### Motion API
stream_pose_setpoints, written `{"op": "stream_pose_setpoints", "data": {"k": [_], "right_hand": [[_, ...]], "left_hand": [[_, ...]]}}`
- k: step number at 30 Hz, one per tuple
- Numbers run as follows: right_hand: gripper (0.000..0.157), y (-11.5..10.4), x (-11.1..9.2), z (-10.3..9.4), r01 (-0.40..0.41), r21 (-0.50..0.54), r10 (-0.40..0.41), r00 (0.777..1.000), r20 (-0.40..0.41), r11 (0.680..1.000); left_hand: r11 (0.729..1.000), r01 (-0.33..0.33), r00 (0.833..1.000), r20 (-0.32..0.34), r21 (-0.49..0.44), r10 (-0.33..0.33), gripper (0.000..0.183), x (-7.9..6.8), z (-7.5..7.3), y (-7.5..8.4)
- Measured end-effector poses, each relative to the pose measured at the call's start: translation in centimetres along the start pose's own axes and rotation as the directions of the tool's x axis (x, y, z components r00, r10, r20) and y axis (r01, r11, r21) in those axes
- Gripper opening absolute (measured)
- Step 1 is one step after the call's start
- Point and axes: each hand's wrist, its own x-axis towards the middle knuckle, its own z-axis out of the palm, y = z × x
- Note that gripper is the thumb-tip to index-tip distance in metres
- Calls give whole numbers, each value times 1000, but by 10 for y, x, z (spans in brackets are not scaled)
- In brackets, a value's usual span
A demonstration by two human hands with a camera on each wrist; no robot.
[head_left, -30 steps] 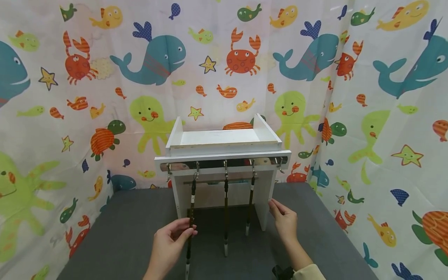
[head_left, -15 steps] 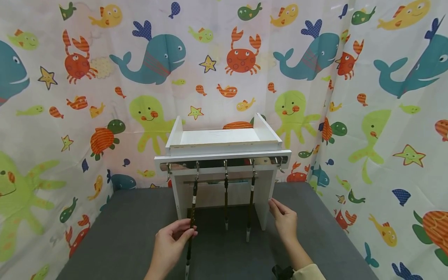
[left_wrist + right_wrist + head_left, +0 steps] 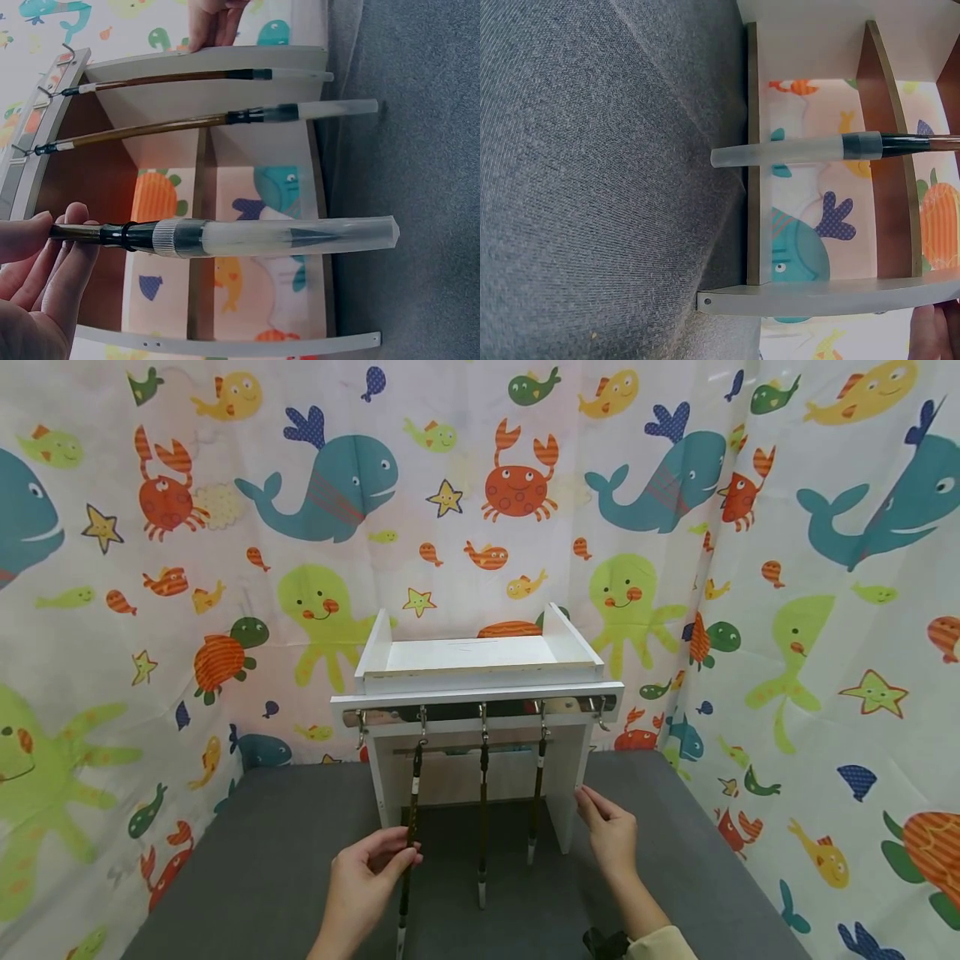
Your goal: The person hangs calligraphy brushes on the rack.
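Note:
Three calligraphy brushes with dark handles and translucent caps hang from hooks on the front rail of a small white rack. My left hand pinches the handle of the left brush between thumb and fingers. In the left wrist view its capped tip points away from the hand, with dark bristles showing through the cap. The middle brush and the right brush dangle free. My right hand holds the front edge of the rack's right side panel with thumb and fingertips.
The rack stands on a grey cloth-covered table before a curtain printed with sea animals. Further hooks sit at the rail's ends, a left end hook and a right end hook. A black object lies by the right wrist.
The middle and right brushes swing: the middle tip swung back, then forward again, while the right tip went the other way. Both hands stay nearly still.

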Motion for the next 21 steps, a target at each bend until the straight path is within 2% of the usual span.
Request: {"op": "stream_pose_setpoints", "data": {"k": [4, 13, 21], "right_hand": [[36, -5, -1, 0, -3, 9, 3, 1000, -1, 1000], [29, -39, -14, -1, 12, -9, -12, 1000, 19, 1000], [30, -36, -13, -1, -7, -3, 7, 1000, 23, 1000]], "left_hand": [[1000, 1, 1000, 2, 2, -1, 28, 0, 0, 1], [1000, 0, 1000, 5, 13, 0, 26, 3, 1, -4], [999, -4, 1000, 17, 40, 4, 26, 7, 7, -16]]}}
